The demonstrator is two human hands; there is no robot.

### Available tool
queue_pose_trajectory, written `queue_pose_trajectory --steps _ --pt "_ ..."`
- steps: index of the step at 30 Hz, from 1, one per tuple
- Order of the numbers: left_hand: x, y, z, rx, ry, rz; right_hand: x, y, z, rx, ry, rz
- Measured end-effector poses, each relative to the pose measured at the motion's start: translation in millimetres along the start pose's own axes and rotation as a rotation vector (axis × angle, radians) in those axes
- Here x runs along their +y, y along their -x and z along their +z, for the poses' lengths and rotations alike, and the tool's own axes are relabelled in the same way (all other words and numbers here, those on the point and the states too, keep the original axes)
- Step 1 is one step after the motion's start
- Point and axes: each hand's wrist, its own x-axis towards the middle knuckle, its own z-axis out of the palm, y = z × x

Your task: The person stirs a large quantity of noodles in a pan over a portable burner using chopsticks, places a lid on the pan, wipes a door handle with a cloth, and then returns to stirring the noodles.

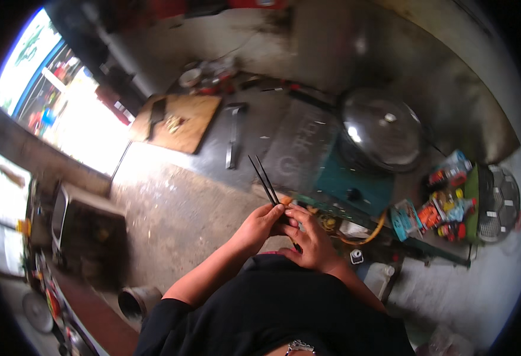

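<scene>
A pair of dark chopsticks (264, 181) points up and away from my body, tips slightly apart. My left hand (260, 222) grips them near their lower part, thumb on top. My right hand (307, 236) meets the left at the chopsticks' lower ends, its fingers bent around them. Beyond the hands stands a gas stove with a teal front part (353, 182). On it, at the right, sits a dark wok (347, 151) under a glass lid (382, 127) with a light knob.
Farther left, a wooden cutting board (202, 120) bears a cleaver (157, 111) and chopped pale food (173, 123). A long metal utensil (232, 135) lies beside it. Seasoning packets (405, 220) and bottles crowd the counter's right end. An orange hose (376, 231) hangs below. A bucket-like container (138, 300) stands lower left.
</scene>
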Motion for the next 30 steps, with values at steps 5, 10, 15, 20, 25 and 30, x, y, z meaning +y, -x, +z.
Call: queue_pose_trajectory --steps 5,10,15,20,25,30 --pt "2.0 63.2 -74.9 0.231 0.088 0.126 -29.4 -26.8 87.3 -0.011 -0.076 0.023" --pt "1.5 102.4 -133.8 0.34 -0.182 0.237 -51.4 -65.8 149.0 -0.194 -0.564 0.535" --pt "13.8 118.9 -177.4 0.442 -0.283 0.266 -46.9 -97.2 189.0 -0.29 -0.407 0.416" --pt "28.7 112.5 -222.6 0.422 -0.313 0.217 -13.6 -132.0 226.6 -0.551 -0.622 0.433" --pt "55.3 112.2 -275.0 0.567 -0.284 0.209 45.4 -192.7 280.3 -0.476 -1.056 0.766" --pt "105.3 123.7 -328.0 0.757 -0.28 0.115 144.1 -279.8 333.7 -0.269 -0.868 1.053"
